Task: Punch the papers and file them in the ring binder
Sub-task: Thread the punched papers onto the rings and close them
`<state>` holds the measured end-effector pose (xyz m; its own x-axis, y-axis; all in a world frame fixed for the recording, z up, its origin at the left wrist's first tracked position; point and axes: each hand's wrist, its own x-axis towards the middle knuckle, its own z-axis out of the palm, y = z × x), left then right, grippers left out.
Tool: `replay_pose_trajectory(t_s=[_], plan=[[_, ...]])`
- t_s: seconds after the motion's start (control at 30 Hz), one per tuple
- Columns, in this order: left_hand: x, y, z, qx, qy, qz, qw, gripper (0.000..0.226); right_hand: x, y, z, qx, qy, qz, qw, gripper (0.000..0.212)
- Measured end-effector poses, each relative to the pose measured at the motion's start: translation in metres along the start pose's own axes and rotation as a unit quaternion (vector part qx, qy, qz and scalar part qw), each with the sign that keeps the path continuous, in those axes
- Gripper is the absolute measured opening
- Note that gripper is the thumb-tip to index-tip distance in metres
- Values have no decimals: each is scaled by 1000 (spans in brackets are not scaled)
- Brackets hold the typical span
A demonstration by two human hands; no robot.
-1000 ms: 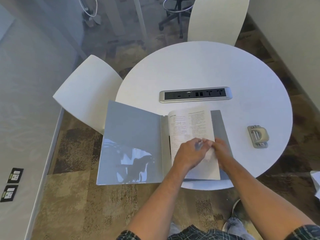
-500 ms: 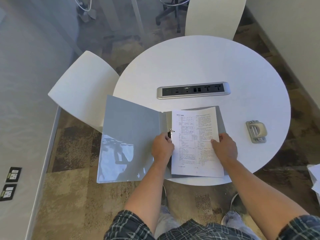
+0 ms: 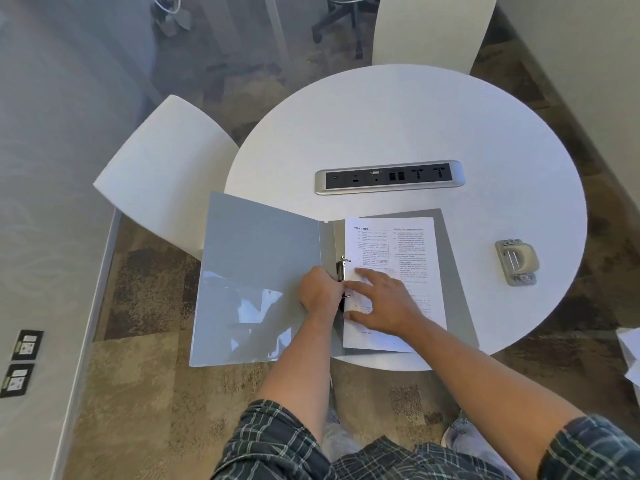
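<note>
A grey ring binder [image 3: 259, 271] lies open at the near edge of the round white table [image 3: 415, 126], its left cover hanging past the rim. A printed paper [image 3: 412, 244] lies on the binder's right half, its left edge at the metal ring mechanism [image 3: 341, 268]. My left hand [image 3: 320, 292] sits curled at the rings; its fingertips are hidden, so whether it grips the mechanism is unclear. My right hand [image 3: 381, 301] lies flat on the paper with fingers spread, pressing it down near the rings. A beige hole punch [image 3: 516, 262] stands on the table to the right.
A silver power socket strip [image 3: 389, 176] is set into the table's middle. White chairs stand at the left [image 3: 162, 174] and at the back [image 3: 433, 26]. More white papers [image 3: 632, 355] show at the right frame edge. Patterned carpet lies below.
My right hand has moved left from the paper's right edge onto its middle near the rings. My left hand has stayed at the ring mechanism. The paper lies flatter.
</note>
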<state>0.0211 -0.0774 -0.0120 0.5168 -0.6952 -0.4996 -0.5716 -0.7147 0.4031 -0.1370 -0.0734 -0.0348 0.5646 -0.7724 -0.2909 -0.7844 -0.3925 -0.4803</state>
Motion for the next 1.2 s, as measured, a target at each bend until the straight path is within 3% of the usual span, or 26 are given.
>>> replay_pose_trajectory(t_s=[0.13,0.37,0.53,0.77,1.2], plan=[[3,0,-2,-17,-13,-11,1000,16,-2,-1,10,-44,-22,14,999,83],[2,3,-6,-38,-44,-20,998,22,-2,13,6,-114,-26,16,993,66],[0,0,-6,-69,-31,18,997,13,-4,24,6,-61,-30,2,998,62],[-7,8,2,-121,-65,90,986,12,1,10,-1,111,48,86,989,52],[-18,-10,1,-80,-23,77,994,15,3,9,7,-61,15,52,997,60]])
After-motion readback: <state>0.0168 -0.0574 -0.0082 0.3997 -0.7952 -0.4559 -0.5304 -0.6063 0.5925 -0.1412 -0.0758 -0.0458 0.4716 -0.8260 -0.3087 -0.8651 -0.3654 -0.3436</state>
